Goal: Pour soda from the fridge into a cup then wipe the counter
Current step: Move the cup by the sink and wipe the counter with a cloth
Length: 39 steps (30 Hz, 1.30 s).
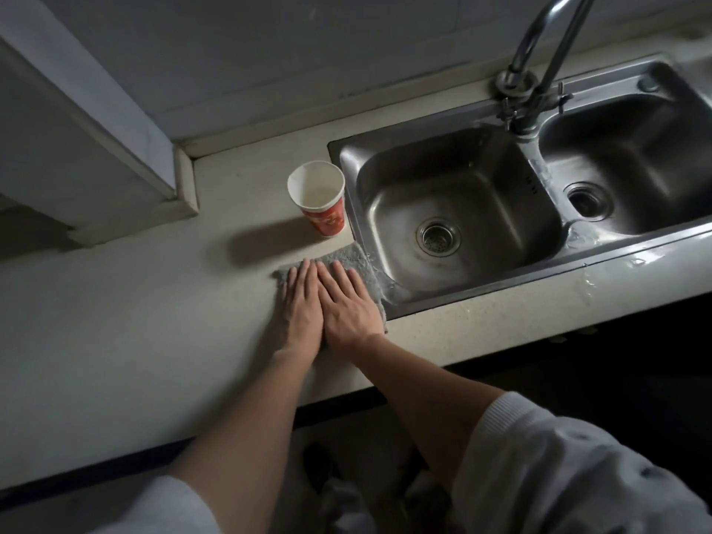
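Red-and-white paper cup (323, 202), grey cloth (362, 264), steel-grey sink (454, 210)

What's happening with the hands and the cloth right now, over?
Left hand and right hand flat, side by side, pressing grey fluffy cloth on pale counter. Red-and-white paper cup stands just beyond, beside steel sink, untouched.

1 cup (316, 194), 1 cloth (358, 260), 2 basins (443, 163), 1 faucet (517, 82).

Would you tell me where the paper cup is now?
In the head view, the paper cup stands on the counter left of the sink, just beyond the grey cloth.
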{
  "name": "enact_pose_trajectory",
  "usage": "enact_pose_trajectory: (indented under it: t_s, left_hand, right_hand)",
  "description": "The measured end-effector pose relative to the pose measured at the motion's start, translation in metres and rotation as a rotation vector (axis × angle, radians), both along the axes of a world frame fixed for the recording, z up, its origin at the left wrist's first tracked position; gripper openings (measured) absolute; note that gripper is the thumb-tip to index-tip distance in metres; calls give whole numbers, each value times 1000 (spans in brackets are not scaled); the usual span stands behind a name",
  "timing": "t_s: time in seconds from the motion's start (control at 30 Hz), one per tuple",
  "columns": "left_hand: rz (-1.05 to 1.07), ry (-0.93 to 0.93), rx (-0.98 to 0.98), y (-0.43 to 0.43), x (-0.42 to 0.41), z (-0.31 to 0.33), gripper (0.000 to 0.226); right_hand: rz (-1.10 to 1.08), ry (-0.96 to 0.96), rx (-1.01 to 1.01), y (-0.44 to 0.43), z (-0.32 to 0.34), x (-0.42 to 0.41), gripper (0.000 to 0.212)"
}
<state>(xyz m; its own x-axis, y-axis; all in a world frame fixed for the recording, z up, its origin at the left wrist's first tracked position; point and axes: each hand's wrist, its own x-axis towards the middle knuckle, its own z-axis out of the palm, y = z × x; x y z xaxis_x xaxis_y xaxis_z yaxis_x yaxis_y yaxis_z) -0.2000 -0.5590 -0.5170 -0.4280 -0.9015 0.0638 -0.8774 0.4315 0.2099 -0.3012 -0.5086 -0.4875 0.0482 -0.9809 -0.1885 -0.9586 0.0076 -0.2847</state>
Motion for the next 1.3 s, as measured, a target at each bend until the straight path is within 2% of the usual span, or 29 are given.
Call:
enact_pose_trajectory:
  t_s: [0.2,0.33,0.47,0.63,0.77,0.87,1.07,1.13,1.2,1.3]
  left_hand:
    - [263,50,66,24,97,2,54]
    - [289,18,44,39,126,1,56]
    - [344,-19,44,51,104,0,52]
    - [290,-79,90,51,46,10,52]
    - [237,-34,131,39,-4,16,62]
    - [215,20,92,25,-32,10,52]
    - [200,17,106,16,-45,8,53]
    - [199,14,101,16,-47,15,63]
    - [210,15,184,17,-44,13,75]
    - [214,38,170,17,-44,6,62]
  right_hand:
    - [265,-35,-4,-8,8,81,62]
    - [278,-28,22,3,3,112,63]
    - [311,-26,16,14,4,91,65]
    - [287,-18,13,19,3,40,65]
    - [213,18,-10,14,0,-10,66]
    - [174,30,-11,8,-2,-35,65]
    - [164,27,-23,-2,-5,-47,67]
    - [170,44,-29,-3,-5,-48,68]
    - [168,44,-27,-3,-5,-48,69]
    - [173,54,-16,-3,-5,-46,69]
